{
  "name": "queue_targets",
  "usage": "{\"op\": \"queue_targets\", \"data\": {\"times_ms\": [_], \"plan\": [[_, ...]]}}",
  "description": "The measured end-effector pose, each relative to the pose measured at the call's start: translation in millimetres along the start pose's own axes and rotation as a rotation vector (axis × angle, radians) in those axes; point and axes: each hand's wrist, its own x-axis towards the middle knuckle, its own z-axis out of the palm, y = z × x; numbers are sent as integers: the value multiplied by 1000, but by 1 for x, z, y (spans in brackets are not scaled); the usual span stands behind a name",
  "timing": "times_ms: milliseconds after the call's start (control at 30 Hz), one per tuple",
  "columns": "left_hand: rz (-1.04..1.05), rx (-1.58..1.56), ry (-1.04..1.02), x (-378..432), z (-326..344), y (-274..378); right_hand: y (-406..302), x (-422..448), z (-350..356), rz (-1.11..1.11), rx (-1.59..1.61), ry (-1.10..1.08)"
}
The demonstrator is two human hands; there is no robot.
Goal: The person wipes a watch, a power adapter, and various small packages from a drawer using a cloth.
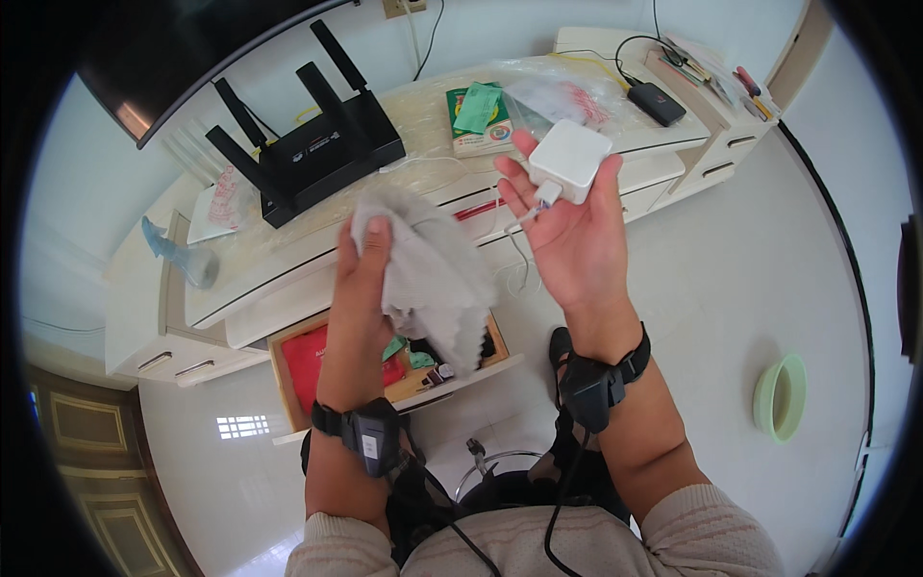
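A white power adapter (pixel 571 155) rests in my right hand (pixel 577 238), its palm turned up and the thumb against the adapter's side. A plug with a white cable (pixel 520 249) sits in the adapter's near side, and the cable hangs down past my fingers. My left hand (pixel 368 252) grips a light grey cloth (pixel 433 267), thumb on top. The cloth hangs over an open drawer (pixel 424 397) and hides part of it. Inside the drawer lie a red packet (pixel 301 360) and several small items.
On the white cabinet (pixel 252 278) stand a black router (pixel 324 155) with upright antennas, a spray bottle (pixel 180 252), a green-and-white box (pixel 479 119), plastic wrapping (pixel 559 97) and a black device (pixel 656 103). A television (pixel 187 50) hangs behind. A green basin (pixel 780 398) is on the floor at right.
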Motion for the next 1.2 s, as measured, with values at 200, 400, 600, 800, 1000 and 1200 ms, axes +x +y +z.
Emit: {"op": "queue_targets", "data": {"times_ms": [200, 400, 600, 800, 1000, 1200], "plan": [[201, 137, -440, -11, 29, -29, 31, -17, 19, 143, 153, -25], [218, -21, -303, -12, 36, -48, 41, -28, 11, 119, -154, 9], [241, 341, -140, -12, 55, -37, 25, -18, 8, -159, -157, -185], [502, 832, -125, -15, 47, -27, 0, -21, 12, -269, -243, -99], [668, 1076, -143, -15, 40, -23, -16, -18, 9, -200, -74, 67], [657, 1191, -111, -17, 22, -13, -67, -3, -31, -377, 49, 265]]}}
